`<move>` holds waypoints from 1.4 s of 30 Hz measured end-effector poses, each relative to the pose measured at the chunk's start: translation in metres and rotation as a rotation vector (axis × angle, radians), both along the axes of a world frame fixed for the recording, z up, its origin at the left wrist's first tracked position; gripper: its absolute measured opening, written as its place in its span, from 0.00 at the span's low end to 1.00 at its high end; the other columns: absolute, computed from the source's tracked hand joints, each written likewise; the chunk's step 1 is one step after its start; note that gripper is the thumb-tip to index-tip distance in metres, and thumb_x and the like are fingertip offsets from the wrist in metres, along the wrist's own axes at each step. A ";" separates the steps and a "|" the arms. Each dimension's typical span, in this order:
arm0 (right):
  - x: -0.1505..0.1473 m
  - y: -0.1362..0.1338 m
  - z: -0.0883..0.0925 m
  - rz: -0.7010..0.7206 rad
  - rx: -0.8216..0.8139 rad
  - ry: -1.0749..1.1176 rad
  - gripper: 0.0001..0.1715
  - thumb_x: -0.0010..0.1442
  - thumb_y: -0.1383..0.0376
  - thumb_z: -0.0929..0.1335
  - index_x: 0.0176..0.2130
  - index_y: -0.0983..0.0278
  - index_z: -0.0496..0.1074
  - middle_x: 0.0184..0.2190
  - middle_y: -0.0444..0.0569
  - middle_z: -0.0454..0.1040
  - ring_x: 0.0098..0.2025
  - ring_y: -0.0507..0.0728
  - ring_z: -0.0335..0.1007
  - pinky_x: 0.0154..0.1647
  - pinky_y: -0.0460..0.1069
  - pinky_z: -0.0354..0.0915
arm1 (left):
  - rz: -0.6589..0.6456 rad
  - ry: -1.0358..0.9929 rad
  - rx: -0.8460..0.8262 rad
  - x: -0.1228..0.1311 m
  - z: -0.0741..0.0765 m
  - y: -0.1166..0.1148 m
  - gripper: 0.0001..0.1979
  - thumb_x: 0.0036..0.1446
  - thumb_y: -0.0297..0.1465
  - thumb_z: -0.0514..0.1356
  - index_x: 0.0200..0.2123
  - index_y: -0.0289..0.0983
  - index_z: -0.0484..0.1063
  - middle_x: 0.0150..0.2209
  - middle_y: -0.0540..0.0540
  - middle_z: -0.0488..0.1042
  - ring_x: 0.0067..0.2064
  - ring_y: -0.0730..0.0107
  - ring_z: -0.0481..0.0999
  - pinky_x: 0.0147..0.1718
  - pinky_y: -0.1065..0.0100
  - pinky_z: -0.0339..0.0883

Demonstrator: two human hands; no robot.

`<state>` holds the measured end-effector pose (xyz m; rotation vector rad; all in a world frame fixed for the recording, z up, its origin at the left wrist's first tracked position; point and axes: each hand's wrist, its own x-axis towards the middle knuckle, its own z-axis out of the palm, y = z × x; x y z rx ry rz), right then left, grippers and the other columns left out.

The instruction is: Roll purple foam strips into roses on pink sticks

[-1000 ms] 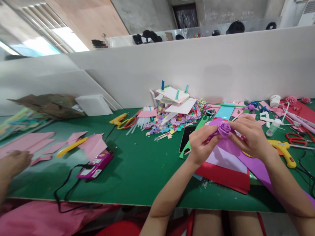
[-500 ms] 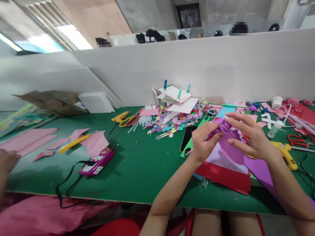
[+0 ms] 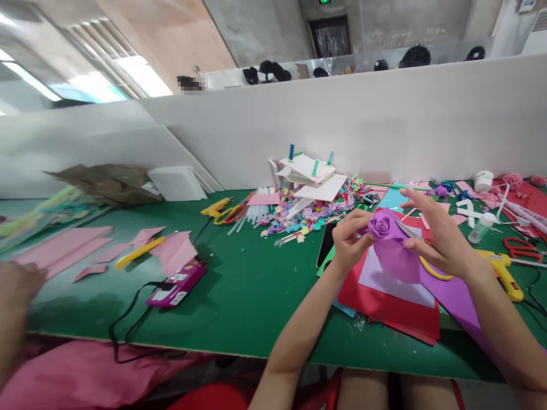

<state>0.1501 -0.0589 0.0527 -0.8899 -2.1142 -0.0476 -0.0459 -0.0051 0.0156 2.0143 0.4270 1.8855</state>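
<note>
Green sign [image 3: 325, 1] above dark door [image 3: 331, 37] reads "EXIT". Pale writing [image 3: 393, 37] on grey wall [image 3: 393, 17]: too blurred to read.

On the tabletop [image 3: 256, 302], paper pieces [image 3: 81, 246] lie left, a trinket heap [image 3: 316, 216] far back, and a glue gun [image 3: 504, 274] right of stacked sheets [image 3: 384, 310] beneath a flower [image 3: 379, 226].

Purple rolled-paper rose [image 3: 379, 226], spiralled petals, whorl towards the camera, broad loose tail [image 3: 397, 262] hanging lower right, right of frame centre
</note>
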 end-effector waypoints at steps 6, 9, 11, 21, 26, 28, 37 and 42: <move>-0.001 -0.006 0.002 0.101 0.000 0.151 0.36 0.64 0.51 0.64 0.66 0.55 0.49 0.59 0.57 0.67 0.52 0.63 0.71 0.52 0.62 0.66 | -0.133 0.004 0.018 -0.014 -0.001 0.010 0.12 0.55 0.42 0.63 0.34 0.40 0.80 0.30 0.43 0.80 0.30 0.67 0.78 0.28 0.67 0.71; -0.010 -0.017 0.006 0.048 -0.006 0.178 0.22 0.65 0.54 0.64 0.55 0.59 0.64 0.45 0.53 0.77 0.46 0.60 0.75 0.46 0.56 0.68 | -0.233 0.062 0.003 -0.013 0.001 0.009 0.12 0.54 0.42 0.64 0.30 0.39 0.79 0.26 0.44 0.79 0.26 0.68 0.76 0.25 0.68 0.69; -0.018 -0.025 0.008 0.016 -0.025 0.182 0.15 0.65 0.53 0.64 0.42 0.61 0.71 0.34 0.49 0.79 0.37 0.56 0.76 0.39 0.51 0.67 | -0.271 0.084 -0.007 -0.012 0.001 0.007 0.12 0.54 0.42 0.64 0.29 0.39 0.79 0.25 0.45 0.78 0.24 0.71 0.74 0.24 0.68 0.67; -0.035 -0.032 0.004 -0.097 -0.218 0.113 0.20 0.60 0.48 0.67 0.32 0.63 0.74 0.23 0.46 0.75 0.24 0.52 0.67 0.26 0.48 0.57 | -0.119 0.168 0.201 -0.009 0.009 0.005 0.08 0.58 0.36 0.62 0.38 0.40 0.79 0.28 0.46 0.78 0.29 0.72 0.75 0.26 0.72 0.66; -0.032 -0.010 -0.002 -0.038 -0.413 0.277 0.13 0.60 0.57 0.67 0.34 0.64 0.76 0.22 0.43 0.73 0.22 0.50 0.63 0.23 0.46 0.57 | 0.129 0.346 0.184 -0.006 0.014 -0.003 0.14 0.63 0.37 0.57 0.48 0.39 0.75 0.32 0.45 0.78 0.34 0.71 0.75 0.33 0.70 0.69; -0.028 -0.002 -0.004 0.011 -0.444 0.334 0.12 0.60 0.59 0.66 0.32 0.64 0.75 0.23 0.43 0.73 0.24 0.50 0.63 0.24 0.45 0.59 | 0.195 0.444 0.105 -0.004 0.016 -0.008 0.18 0.65 0.40 0.53 0.53 0.38 0.71 0.37 0.43 0.79 0.38 0.68 0.77 0.38 0.67 0.71; -0.006 0.003 0.008 0.095 -0.529 0.370 0.16 0.60 0.59 0.68 0.23 0.64 0.69 0.19 0.41 0.63 0.22 0.47 0.56 0.21 0.44 0.55 | 0.100 0.295 -0.314 -0.007 0.010 -0.003 0.34 0.61 0.54 0.44 0.63 0.42 0.57 0.43 0.39 0.75 0.39 0.62 0.77 0.36 0.62 0.72; 0.010 0.003 0.015 0.117 -0.599 0.294 0.15 0.61 0.57 0.67 0.27 0.63 0.71 0.21 0.41 0.66 0.23 0.48 0.58 0.21 0.45 0.55 | 0.024 0.186 -0.467 -0.009 0.012 0.004 0.31 0.59 0.54 0.46 0.56 0.42 0.66 0.32 0.44 0.71 0.32 0.65 0.75 0.27 0.65 0.69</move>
